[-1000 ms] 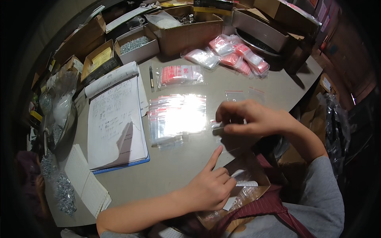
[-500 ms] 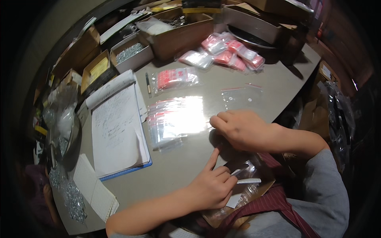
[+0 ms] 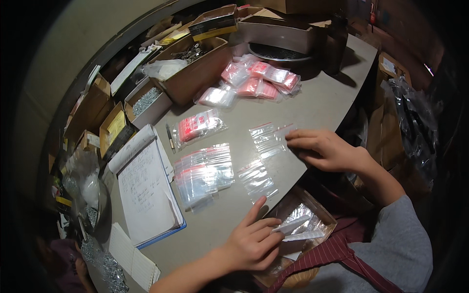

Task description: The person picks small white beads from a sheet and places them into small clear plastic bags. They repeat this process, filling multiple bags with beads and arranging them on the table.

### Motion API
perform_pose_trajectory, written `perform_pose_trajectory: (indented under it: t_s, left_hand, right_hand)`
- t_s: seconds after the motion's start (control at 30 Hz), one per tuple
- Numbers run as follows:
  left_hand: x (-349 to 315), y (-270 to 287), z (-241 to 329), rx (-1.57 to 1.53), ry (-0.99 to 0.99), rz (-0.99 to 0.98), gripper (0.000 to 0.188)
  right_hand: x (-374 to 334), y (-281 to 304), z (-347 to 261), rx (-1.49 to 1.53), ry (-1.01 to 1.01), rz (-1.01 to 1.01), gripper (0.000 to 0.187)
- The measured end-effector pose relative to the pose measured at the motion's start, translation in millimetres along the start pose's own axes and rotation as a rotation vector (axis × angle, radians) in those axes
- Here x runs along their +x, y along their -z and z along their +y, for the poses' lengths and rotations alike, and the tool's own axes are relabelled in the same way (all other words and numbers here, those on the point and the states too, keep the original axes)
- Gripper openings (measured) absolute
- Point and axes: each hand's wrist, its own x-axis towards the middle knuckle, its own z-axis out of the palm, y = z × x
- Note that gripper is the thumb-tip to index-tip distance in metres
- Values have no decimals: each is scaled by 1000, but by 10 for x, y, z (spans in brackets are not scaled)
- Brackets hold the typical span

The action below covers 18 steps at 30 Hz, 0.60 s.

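My right hand point(image 3: 326, 149) is over the table's right side, fingers stretched out and their tips on the edge of a clear zip bag point(image 3: 286, 139) with a red strip. Another clear zip bag point(image 3: 261, 139) overlaps that one on its left. Closer to me a separate clear zip bag point(image 3: 256, 179) lies flat. My left hand point(image 3: 256, 241) is at the near table edge, its index finger pointing at this bag's lower end and its other fingers loosely bent. Beside those fingertips, white strips point(image 3: 303, 236) lie over an open cardboard box point(image 3: 320, 211) containing clear plastic.
Overlapping zip bags point(image 3: 202, 178) lie mid-table, near a packed bundle point(image 3: 200, 126) and a pen point(image 3: 170, 139). A clipboard point(image 3: 151, 188) lies to the left. Further back are red-and-clear packs point(image 3: 264, 80), a box of metal parts point(image 3: 195, 73) and a dark bottle point(image 3: 336, 46).
My right hand has moved away from the near zip bag, up and right to the far bags. That near bag now lies flat. The left hand stays low, and the whole view has shifted.
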Motion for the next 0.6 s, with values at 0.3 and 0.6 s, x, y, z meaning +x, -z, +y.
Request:
perform_pose_trajectory:
  t_s: [0.3, 0.6]
  left_hand:
    - [89, 60, 29, -23, -16, -38, 28]
    - [204, 95, 56, 3, 3, -33, 31]
  right_hand:
    - [-152, -12, -89, 223, -11, -27, 19]
    - [-245, -130, -126, 203, 191, 51, 22]
